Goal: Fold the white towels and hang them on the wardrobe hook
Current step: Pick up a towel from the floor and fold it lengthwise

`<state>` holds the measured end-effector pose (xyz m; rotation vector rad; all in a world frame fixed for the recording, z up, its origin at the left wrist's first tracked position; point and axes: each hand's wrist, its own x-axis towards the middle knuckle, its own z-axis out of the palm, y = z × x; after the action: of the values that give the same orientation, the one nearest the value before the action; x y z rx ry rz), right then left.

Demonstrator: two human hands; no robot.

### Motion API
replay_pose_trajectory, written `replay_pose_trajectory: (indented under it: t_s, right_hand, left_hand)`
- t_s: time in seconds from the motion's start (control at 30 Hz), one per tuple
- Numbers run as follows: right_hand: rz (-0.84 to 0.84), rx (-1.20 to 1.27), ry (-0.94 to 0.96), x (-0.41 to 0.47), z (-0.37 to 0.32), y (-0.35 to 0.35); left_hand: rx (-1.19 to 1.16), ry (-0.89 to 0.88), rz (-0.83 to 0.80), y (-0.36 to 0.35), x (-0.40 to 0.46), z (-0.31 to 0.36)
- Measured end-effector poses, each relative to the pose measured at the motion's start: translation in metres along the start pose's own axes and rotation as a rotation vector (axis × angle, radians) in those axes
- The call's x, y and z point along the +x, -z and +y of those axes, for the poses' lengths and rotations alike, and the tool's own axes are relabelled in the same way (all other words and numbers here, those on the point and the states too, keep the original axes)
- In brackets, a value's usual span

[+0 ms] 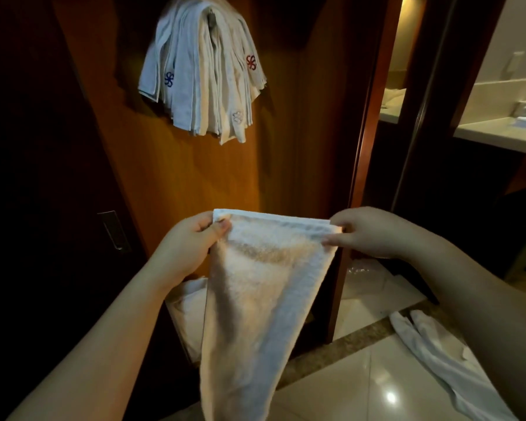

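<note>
A white towel [255, 287] hangs lengthwise in front of me, its top edge stretched flat between my hands. My left hand [189, 241] pinches the top left corner. My right hand [374, 232] pinches the top right corner. Above, on the wooden wardrobe panel, several folded white towels [201, 71] hang in a bunch from a dark hook [212, 18]; some show red, blue and grey embroidered logos. The hook is mostly covered by the towels.
More white towels lie at the wardrobe's foot [189, 311] behind the held one, and another [438, 354] lies crumpled on the shiny tiled floor at the right. A metal door handle [114, 229] is at the left. A doorway at the right shows a bathroom counter [504, 132].
</note>
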<state>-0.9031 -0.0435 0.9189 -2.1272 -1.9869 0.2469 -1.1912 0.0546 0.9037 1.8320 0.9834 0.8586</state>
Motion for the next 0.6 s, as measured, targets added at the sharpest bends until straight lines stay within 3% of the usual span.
replay_pose_trajectory:
  t_s: [0.23, 0.37, 0.6]
  right_hand:
    - [0.464, 0.51, 0.008, -0.007, -0.02, -0.029]
    - [0.648, 1.031, -0.004, -0.003, -0.031, -0.04]
    - [0.789, 0.932, -0.018, 0.005, -0.035, -0.046]
  left_hand:
    - [-0.088, -0.088, 0.117, 0.001, -0.004, -0.01]
    - [-0.123, -0.144, 0.15, 0.0, -0.003, -0.011]
    - [-0.283, -0.194, 0.188, -0.006, 0.001, -0.009]
